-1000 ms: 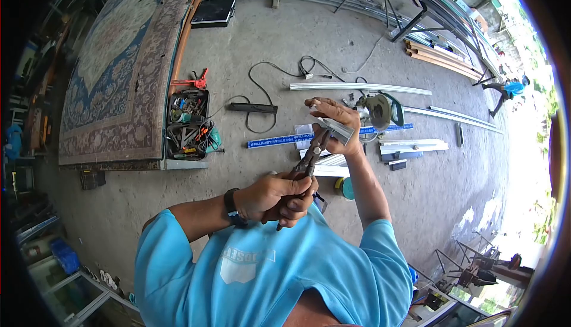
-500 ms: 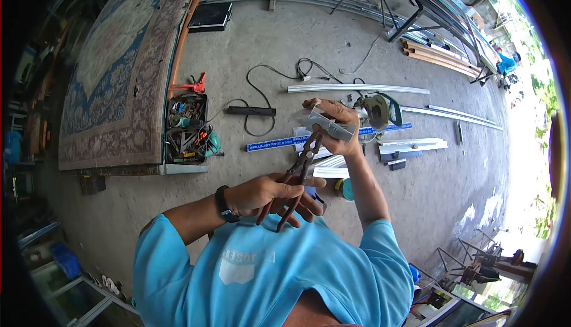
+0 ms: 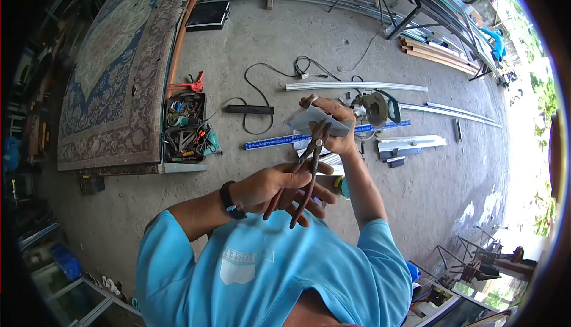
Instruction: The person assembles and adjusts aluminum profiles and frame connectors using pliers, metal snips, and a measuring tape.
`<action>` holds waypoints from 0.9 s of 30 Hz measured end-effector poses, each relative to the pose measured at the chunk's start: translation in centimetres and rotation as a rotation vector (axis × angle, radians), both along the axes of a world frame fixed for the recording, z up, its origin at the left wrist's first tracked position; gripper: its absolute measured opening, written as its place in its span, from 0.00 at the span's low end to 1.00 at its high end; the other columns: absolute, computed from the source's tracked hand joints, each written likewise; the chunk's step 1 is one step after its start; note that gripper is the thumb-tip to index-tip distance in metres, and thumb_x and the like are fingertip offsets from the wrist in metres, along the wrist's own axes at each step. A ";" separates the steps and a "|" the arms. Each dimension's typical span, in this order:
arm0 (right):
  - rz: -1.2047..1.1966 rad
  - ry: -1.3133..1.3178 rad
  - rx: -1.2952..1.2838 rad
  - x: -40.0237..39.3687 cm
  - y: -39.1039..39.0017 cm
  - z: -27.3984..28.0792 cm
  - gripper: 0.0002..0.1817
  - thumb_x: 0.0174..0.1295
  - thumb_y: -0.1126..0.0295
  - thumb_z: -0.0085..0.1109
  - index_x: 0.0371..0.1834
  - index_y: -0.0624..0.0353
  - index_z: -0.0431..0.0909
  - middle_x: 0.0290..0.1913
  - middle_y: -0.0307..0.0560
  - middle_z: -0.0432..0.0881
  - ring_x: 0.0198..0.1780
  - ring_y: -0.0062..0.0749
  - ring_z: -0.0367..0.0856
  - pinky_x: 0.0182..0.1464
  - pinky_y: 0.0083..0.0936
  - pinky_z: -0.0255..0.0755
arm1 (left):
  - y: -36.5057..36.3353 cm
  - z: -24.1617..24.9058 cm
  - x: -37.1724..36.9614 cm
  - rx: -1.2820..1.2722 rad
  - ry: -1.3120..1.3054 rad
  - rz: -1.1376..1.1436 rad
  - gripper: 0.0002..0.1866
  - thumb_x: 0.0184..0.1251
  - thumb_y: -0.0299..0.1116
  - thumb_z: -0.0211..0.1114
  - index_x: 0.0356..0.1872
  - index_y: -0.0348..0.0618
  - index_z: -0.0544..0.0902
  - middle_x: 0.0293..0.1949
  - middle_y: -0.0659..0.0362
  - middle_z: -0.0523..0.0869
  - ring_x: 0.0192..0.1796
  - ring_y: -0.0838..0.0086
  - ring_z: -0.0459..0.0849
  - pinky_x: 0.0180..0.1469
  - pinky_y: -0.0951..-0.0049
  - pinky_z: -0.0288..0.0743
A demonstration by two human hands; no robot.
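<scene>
My left hand [image 3: 270, 187], with a watch [image 3: 232, 202] on the wrist, is wrapped round red-handled pliers [image 3: 319, 143]. Its fingers spread behind the handles, which stand apart. The plier jaws reach up to the lower edge of a short, silvery metal profile piece [image 3: 311, 117]. That piece is gripped in my right hand [image 3: 341, 139], fingers curled over its far side and thumb hidden. Both hands are raised in front of my chest, above the floor. Behind the right hand lies a circular-bladed power saw [image 3: 376, 110].
A carpet-covered table [image 3: 140, 95] runs along the left, with an open toolbox [image 3: 185, 127] beside it. Aluminium bars [image 3: 357, 87], a blue-wrapped strip [image 3: 267, 144] and a black cable [image 3: 253, 77] lie on the concrete floor. A person in blue [image 3: 497, 42] is far right.
My left hand and the pliers have moved slightly up and right, the jaws closer in on the metal piece. The metal piece has tilted in my right hand.
</scene>
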State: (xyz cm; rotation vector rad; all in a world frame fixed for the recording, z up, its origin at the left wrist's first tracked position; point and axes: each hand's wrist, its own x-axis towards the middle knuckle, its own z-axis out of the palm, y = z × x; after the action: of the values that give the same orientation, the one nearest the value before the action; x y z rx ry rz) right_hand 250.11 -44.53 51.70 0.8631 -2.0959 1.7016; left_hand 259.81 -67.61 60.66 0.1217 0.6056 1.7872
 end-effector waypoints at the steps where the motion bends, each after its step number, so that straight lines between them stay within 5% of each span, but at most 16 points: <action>1: -0.014 0.001 0.009 0.1 0.0 -0.2 0.32 0.43 0.76 0.70 0.59 0.63 0.85 0.50 0.56 0.90 0.38 0.33 0.89 0.42 0.26 0.80 | 0.1 0.4 -0.1 -0.022 0.012 0.010 0.22 0.86 0.51 0.49 0.66 0.48 0.68 0.51 0.50 0.86 0.49 0.62 0.90 0.47 0.57 0.85; 4: -0.043 0.004 0.015 0.2 0.2 -0.8 0.32 0.42 0.75 0.70 0.59 0.63 0.85 0.49 0.56 0.90 0.38 0.31 0.89 0.42 0.26 0.81 | 0.8 -2.0 -0.3 0.222 -0.164 0.003 0.20 0.86 0.55 0.47 0.59 0.49 0.70 0.33 0.62 0.77 0.31 0.75 0.80 0.35 0.66 0.80; 5: -0.042 0.001 0.003 0.2 0.2 -1.2 0.32 0.42 0.75 0.70 0.59 0.64 0.85 0.49 0.56 0.90 0.38 0.30 0.89 0.42 0.26 0.81 | 1.1 -1.9 0.5 0.089 -0.189 0.061 0.19 0.85 0.55 0.49 0.53 0.50 0.71 0.26 0.68 0.64 0.25 0.80 0.67 0.29 0.71 0.71; 9: -0.029 -0.106 -0.028 0.8 0.5 -1.4 0.32 0.43 0.73 0.70 0.58 0.65 0.85 0.49 0.55 0.91 0.40 0.28 0.89 0.44 0.26 0.81 | 1.6 -3.1 1.3 0.240 -0.260 0.051 0.18 0.85 0.54 0.51 0.52 0.51 0.71 0.27 0.68 0.66 0.25 0.80 0.67 0.30 0.72 0.71; 12: -0.010 -0.112 0.059 0.9 1.3 -1.0 0.27 0.54 0.73 0.70 0.60 0.66 0.83 0.54 0.56 0.90 0.52 0.38 0.90 0.56 0.34 0.82 | 1.9 -3.8 1.0 0.204 -0.167 0.048 0.20 0.86 0.52 0.50 0.63 0.49 0.71 0.32 0.64 0.75 0.31 0.76 0.76 0.37 0.68 0.78; 15: -0.032 -0.165 -0.020 0.7 0.7 -1.3 0.29 0.50 0.71 0.70 0.59 0.68 0.83 0.49 0.52 0.91 0.48 0.30 0.88 0.53 0.30 0.81 | 2.1 0.6 0.7 -0.076 -0.160 0.082 0.27 0.86 0.50 0.50 0.76 0.47 0.66 0.42 0.55 0.83 0.41 0.70 0.83 0.47 0.61 0.84; 18: -0.064 -0.321 -0.142 0.9 0.7 -1.1 0.29 0.49 0.73 0.70 0.58 0.71 0.83 0.46 0.47 0.91 0.45 0.25 0.86 0.51 0.27 0.81 | 1.3 -0.3 0.4 -0.066 -0.109 0.043 0.31 0.86 0.48 0.50 0.81 0.46 0.59 0.52 0.51 0.83 0.49 0.68 0.85 0.56 0.60 0.84; 23: -0.057 -0.510 -0.240 0.7 0.7 -1.1 0.26 0.54 0.75 0.70 0.59 0.70 0.82 0.44 0.43 0.89 0.45 0.25 0.85 0.50 0.26 0.81 | 1.1 -4.3 -0.1 0.002 -0.035 0.010 0.28 0.86 0.46 0.51 0.78 0.44 0.63 0.50 0.53 0.84 0.50 0.71 0.87 0.48 0.65 0.86; 27: 0.014 -0.437 -0.174 0.0 1.2 -2.1 0.29 0.58 0.72 0.72 0.63 0.70 0.76 0.56 0.58 0.88 0.57 0.42 0.88 0.59 0.38 0.82 | 1.0 -2.5 -0.8 -0.055 0.051 0.027 0.24 0.86 0.45 0.52 0.74 0.44 0.68 0.51 0.56 0.84 0.48 0.74 0.86 0.48 0.67 0.86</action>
State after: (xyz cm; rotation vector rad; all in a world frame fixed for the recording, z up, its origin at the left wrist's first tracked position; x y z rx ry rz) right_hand 250.15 -43.30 49.57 0.4872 -2.1519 2.2012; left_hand 259.05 -66.59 58.15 0.1222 0.6948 1.7967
